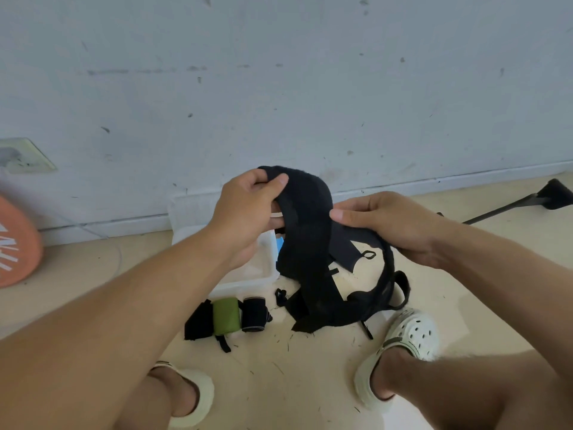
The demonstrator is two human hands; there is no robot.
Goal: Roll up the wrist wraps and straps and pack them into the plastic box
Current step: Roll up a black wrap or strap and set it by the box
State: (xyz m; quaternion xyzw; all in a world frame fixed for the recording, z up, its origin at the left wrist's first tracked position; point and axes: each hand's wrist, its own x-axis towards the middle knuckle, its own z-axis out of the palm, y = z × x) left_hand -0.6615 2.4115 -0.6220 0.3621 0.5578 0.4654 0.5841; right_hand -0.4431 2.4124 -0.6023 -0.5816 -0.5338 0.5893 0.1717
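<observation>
You are pinching a long black fabric wrist wrap (pixel 305 218) in both your left hand (pixel 248 209) and your right hand (pixel 393 225), above the clear plastic box (pixel 248 274); its tail is trailing into the loose black straps (pixel 381 293) on the floor, so rolling now is risking a snag and a slack, lopsided roll

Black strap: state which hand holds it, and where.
Both hands hold the black strap: the left hand pinches its raised upper end, the right hand grips it lower down; the rest hangs to the floor.
</observation>
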